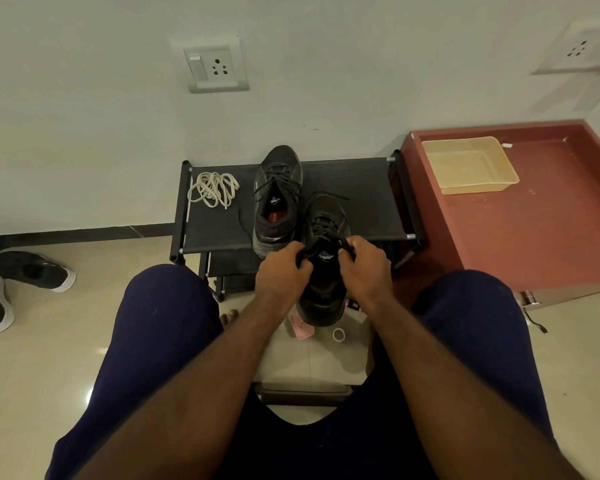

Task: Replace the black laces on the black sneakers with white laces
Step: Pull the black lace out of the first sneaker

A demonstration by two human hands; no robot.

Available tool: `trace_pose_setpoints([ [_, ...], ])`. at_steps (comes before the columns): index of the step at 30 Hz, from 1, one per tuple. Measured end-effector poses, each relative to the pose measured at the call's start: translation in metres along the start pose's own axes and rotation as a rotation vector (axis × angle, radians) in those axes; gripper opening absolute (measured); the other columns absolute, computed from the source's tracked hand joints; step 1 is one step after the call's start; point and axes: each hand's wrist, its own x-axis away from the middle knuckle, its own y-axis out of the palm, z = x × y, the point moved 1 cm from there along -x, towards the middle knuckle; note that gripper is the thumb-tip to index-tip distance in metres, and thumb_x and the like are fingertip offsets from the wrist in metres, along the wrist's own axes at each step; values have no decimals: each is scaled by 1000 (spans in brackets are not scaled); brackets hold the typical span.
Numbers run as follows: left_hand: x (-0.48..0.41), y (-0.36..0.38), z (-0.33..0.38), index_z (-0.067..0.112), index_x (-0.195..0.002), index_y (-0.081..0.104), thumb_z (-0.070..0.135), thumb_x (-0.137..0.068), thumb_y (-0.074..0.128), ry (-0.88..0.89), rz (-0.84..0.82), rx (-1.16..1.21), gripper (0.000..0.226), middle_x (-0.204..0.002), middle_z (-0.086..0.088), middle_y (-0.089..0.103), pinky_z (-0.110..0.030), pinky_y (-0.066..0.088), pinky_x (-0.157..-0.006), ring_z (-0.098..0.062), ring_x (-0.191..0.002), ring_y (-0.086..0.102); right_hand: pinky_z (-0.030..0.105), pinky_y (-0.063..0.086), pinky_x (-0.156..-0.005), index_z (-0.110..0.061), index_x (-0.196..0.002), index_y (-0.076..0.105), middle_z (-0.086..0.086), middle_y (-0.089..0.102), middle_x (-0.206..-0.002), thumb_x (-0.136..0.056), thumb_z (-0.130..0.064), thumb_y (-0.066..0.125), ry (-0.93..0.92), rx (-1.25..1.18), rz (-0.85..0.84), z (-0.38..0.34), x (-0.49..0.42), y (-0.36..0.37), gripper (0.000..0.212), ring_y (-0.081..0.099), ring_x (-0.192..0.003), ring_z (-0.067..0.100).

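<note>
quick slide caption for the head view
Left hand and right hand grip the nearer black sneaker; white laces lie bundled on the black rack.

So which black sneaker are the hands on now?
The nearer sneaker, on the right: left hand and right hand grip its collar. The farther sneaker sits untouched on the rack beside the white laces.

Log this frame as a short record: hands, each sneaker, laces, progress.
left hand: grips near sneaker at its opening
right hand: grips the same sneaker opposite
near sneaker: toe over rack, black laces in
far sneaker: on rack, black laces loose
white laces: bundled on rack, left of sneakers, untouched
progress: no lace swapped yet
</note>
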Motion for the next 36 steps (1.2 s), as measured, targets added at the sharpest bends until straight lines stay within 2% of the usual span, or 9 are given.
trace_pose_setpoints([
  [4,0,4,4,17,-118,60,28,-89,61,126,73,-141,31,-113,-5,55,-38,49,-81,-23,-102,55,44,58,-79,-33,-108,62,-3,71,-91,-92,-33,57,-41,23,-7,0,3,1,16,68,-86,21],
  [8,-2,5,8,16,-119,62,23,-91,59,227,90,-165,29,-113,-2,63,-38,41,-92,-23,-110,53,44,58,-78,-39,-111,57,-6,70,-93,-90,-33,57,-82,18,18,-1,4,2,21,68,-86,20],
  [13,-2,6,6,16,-124,65,20,-90,60,347,38,-51,34,-109,-3,64,-36,51,-84,-20,-100,60,44,57,-81,-35,-110,63,-8,70,-100,-90,-29,57,-115,-5,33,-1,3,2,21,67,-91,17],
  [16,-1,7,8,15,-113,71,29,-93,59,261,89,58,27,-100,-3,66,-33,51,-77,-17,-89,62,43,57,-80,-35,-110,65,-9,69,-101,-89,-30,57,-115,7,28,-1,3,3,23,66,-92,16],
  [23,-10,16,3,16,-97,70,33,-93,51,60,59,-63,26,-87,-6,69,-39,54,-70,-29,-82,65,34,55,-85,-33,-118,67,-8,68,-109,-88,-26,64,-109,-1,-50,-2,8,6,31,64,-98,14],
  [27,-11,17,-1,16,-102,70,29,-95,49,76,89,-62,26,-92,-10,71,-39,51,-72,-32,-87,65,41,56,-89,-25,-103,73,-5,71,-99,-88,-38,65,-11,-182,-180,-3,1,6,22,66,-95,16],
  [30,-9,18,-5,15,-103,70,28,-96,49,95,90,-22,25,-92,-10,71,-41,52,-74,-32,-87,65,51,57,-85,-20,-90,76,-1,73,-87,-84,-40,62,109,-357,-143,0,-11,7,25,69,-89,21],
  [32,-7,18,-5,13,-104,70,28,-97,50,109,85,-8,26,-91,-10,71,-41,52,-75,-30,-86,65,52,59,-83,-19,-90,76,0,74,-85,-88,-30,64,116,-362,-130,4,-16,11,17,70,-87,21],
  [36,-6,21,-8,12,-101,69,27,-97,50,135,67,-7,25,-89,-10,71,-44,53,-74,-31,-84,65,47,60,-78,-18,-91,78,-3,74,-85,-88,-26,68,20,-236,-134,2,-20,12,13,70,-84,15],
])
